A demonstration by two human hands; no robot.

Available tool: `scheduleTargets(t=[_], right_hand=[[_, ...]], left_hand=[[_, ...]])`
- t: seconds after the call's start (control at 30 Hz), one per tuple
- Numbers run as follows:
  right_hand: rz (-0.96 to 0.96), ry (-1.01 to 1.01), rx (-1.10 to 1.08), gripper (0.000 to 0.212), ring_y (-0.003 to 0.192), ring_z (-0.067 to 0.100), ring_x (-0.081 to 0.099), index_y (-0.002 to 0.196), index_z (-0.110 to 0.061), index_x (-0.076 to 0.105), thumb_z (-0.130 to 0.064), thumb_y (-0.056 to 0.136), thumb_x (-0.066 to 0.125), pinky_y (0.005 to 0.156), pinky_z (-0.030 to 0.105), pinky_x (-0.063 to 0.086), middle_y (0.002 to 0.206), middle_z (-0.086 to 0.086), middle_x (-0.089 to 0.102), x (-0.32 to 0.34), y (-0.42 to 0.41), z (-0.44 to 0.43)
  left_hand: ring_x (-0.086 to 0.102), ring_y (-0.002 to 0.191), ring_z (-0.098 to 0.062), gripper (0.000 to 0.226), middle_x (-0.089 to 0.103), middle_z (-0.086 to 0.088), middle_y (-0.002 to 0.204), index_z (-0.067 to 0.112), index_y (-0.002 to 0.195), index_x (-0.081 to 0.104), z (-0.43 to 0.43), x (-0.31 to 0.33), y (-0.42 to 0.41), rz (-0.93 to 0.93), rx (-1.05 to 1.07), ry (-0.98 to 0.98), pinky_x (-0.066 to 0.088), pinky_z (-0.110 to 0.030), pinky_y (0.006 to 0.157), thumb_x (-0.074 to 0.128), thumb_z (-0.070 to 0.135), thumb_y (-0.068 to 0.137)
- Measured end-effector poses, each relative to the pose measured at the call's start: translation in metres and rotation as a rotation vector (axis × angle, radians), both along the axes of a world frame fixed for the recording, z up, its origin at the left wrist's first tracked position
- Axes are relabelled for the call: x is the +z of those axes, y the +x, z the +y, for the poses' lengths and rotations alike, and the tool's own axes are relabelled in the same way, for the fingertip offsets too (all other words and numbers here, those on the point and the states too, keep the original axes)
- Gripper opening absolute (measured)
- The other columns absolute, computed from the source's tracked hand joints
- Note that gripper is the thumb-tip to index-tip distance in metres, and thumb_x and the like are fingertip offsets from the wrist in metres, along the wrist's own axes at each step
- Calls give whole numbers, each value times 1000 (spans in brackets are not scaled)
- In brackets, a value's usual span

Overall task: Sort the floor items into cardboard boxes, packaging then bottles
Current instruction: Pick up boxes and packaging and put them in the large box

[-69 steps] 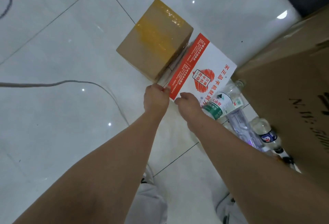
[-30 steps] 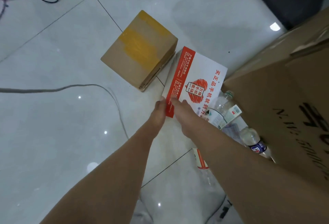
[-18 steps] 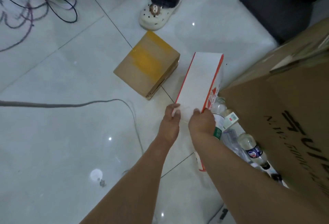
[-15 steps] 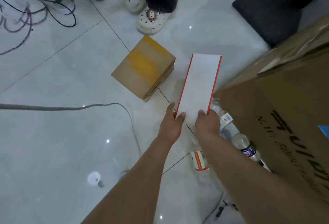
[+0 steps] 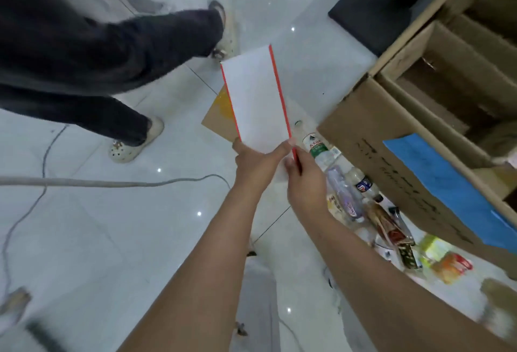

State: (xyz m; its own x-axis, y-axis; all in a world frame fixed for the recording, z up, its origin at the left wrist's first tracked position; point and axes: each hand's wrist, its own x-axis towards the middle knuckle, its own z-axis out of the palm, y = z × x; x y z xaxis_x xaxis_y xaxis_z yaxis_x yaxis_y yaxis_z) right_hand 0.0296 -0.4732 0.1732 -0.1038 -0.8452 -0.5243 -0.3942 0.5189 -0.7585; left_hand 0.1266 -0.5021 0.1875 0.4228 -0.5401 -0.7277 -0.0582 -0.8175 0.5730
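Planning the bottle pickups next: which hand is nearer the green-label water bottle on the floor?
Right. The right hand grips the white packaging just left of the water bottle; the left hand holds its opposite side, farther away.

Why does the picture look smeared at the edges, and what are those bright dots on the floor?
Head view: the bystander's legs and the corners are motion-blurred; the white carton held in both hands stays fairly sharp. The dots are ceiling lights glinting off the glossy floor. The wide lens bends the big box.

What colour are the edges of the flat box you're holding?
Red edges on a white face of the flat box, seen in the head view.
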Motion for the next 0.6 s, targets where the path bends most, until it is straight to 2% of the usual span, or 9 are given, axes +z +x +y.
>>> scheduleTargets(t=[0.1,0.2,0.23,0.33,0.43,0.5,0.53,0.6], right_hand=[[-52,-20,-6,33,101,6,60,133,-20,58,-19,103,43,73,-4,36,121,-3,67,49,8,4],[-123,-30,-33,35,105,2,59,136,-19,56,-20,105,40,75,-8,35,125,-6,64,93,3,-6],[-151,-34,-48,35,105,5,60,135,-18,57,-21,105,39,77,-6,37,124,-4,66,106,-2,-12],[-186,-104,19,33,112,10,61,133,-20,58,-20,104,42,95,17,48,123,-2,66,144,-21,-28],[-326,-133,-17,34,117,-2,50,135,-25,55,-24,103,47,93,7,43,124,-17,57,183,-49,-47],[-288,-172,-65,36,110,-5,50,137,-29,50,-35,101,47,85,13,48,119,-22,51,206,-75,-58],[-286,-170,-113,39,107,-6,51,138,-30,46,-40,101,46,80,11,47,118,-23,49,216,-90,-63],[-345,-122,-262,43,109,-3,55,139,-31,42,-47,99,46,81,12,48,121,-22,52,227,-123,-72]], left_hand=[[42,124,-24,110,38,-6,133,16,140,22,-8,53,-7,-121,41,-3,42,-33,97,87,48,57],[41,126,-29,116,34,-10,133,19,142,17,-20,96,-15,-195,45,-40,41,-38,99,89,46,55],[42,125,-29,118,34,-10,133,22,143,15,-24,107,-20,-211,48,-61,42,-40,100,89,46,54],[47,121,-27,116,38,-7,132,23,141,20,-33,138,-37,-228,140,-143,46,-37,96,88,45,50],[54,115,-17,109,46,-2,130,20,139,25,-45,170,-59,-158,275,-298,48,-28,87,88,40,52],[57,112,-13,105,52,2,128,20,139,25,-56,188,-82,-98,302,-369,48,-25,85,87,40,57],[58,108,-11,102,54,4,126,22,140,25,-61,198,-98,-63,303,-386,49,-24,85,86,41,60],[58,98,-5,97,56,8,121,25,139,26,-68,213,-136,2,282,-402,52,-23,81,84,45,64]])
